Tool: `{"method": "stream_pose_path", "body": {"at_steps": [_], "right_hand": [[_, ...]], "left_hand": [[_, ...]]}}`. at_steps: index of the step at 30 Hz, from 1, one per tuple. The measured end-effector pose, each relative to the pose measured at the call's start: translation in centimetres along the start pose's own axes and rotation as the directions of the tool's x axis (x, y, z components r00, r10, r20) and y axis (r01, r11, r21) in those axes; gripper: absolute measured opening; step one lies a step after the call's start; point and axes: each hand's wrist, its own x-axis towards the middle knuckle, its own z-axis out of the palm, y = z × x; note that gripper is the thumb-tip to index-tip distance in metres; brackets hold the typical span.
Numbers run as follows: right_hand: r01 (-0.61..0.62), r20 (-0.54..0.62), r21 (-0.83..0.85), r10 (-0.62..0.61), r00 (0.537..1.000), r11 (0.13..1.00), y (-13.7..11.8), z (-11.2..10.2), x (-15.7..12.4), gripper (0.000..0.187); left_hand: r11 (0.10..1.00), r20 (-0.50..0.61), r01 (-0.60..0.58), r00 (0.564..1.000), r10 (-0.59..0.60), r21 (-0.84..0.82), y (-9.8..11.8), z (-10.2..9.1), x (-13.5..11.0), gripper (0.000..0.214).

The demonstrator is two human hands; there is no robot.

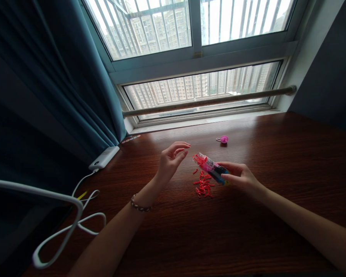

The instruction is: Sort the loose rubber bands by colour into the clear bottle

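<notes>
My right hand (238, 175) grips a small clear tube (210, 166) of coloured bits, tilted with its open mouth pointing left and down. Below the mouth lies a pile of several small red pieces (203, 186) on the dark wooden table (248, 231). My left hand (171, 159) hovers raised to the left of the tube, fingers loosely curled and apart, holding nothing I can see. A braided bracelet sits on that wrist. A pink cap (224, 139) lies farther back on the table.
A white power bank (104, 157) with a white cable (75, 215) rests at the table's left edge, beside a teal curtain (75, 84). A barred window (196, 57) and a rail (207, 102) run along the far side.
</notes>
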Motion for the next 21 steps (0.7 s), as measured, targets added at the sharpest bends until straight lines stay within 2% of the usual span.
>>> {"method": "stream_pose_path", "body": {"at_steps": [2,4,6,9,11,14,16,17,19,21], "right_hand": [[0.013,-0.014,0.027,-0.012,1.0,1.0,0.0,0.0,0.0,0.044],[0.033,-0.032,0.057,-0.032,0.999,0.998,0.0,0.3,0.0,0.044],[0.041,-0.035,0.069,-0.038,0.999,0.997,0.1,0.7,-0.1,0.044],[0.044,-0.008,0.064,-0.043,0.999,0.997,0.6,1.6,-0.2,0.044],[0.069,0.03,0.054,-0.07,0.997,0.996,0.9,1.9,-0.4,0.045],[0.124,0.039,-0.081,-0.121,0.992,0.989,1.1,1.9,-0.3,0.045],[0.182,0.045,-0.274,-0.177,0.983,0.944,1.1,1.7,0.1,0.038],[0.223,0.084,-0.369,-0.207,0.975,0.902,1.1,1.7,0.4,0.033],[0.326,0.226,-0.506,-0.242,0.944,0.798,1.3,2.1,1.3,0.028],[0.417,0.356,-0.585,-0.242,0.903,0.696,1.9,2.9,2.3,0.03]], "left_hand": [[0.992,0.047,0.1,0.994,-0.097,-0.073,-0.5,0.2,0.0,0.024],[0.974,0.181,0.189,0.97,-0.165,-0.125,-1.0,1.0,-0.3,0.035],[0.961,0.312,0.221,0.936,-0.161,-0.167,-1.2,2.2,-1.0,0.042],[0.957,0.377,0.194,0.921,-0.102,-0.217,-0.7,4.1,-2.3,0.033],[0.958,0.34,0.168,0.937,-0.082,-0.231,-0.2,4.7,-2.8,0.031],[0.985,0.179,0.111,0.98,-0.086,-0.135,0.5,4.0,-2.9,0.032],[0.996,0.042,0.063,0.997,-0.066,0.058,0.6,2.7,-2.7,0.032],[0.983,-0.012,0.037,0.999,-0.035,0.182,0.6,1.9,-2.6,0.032],[0.908,-0.068,-0.013,0.997,0.045,0.419,0.2,0.4,-2.8,0.035],[0.806,-0.076,-0.029,0.993,0.092,0.591,-0.4,-0.8,-3.3,0.036]]}}
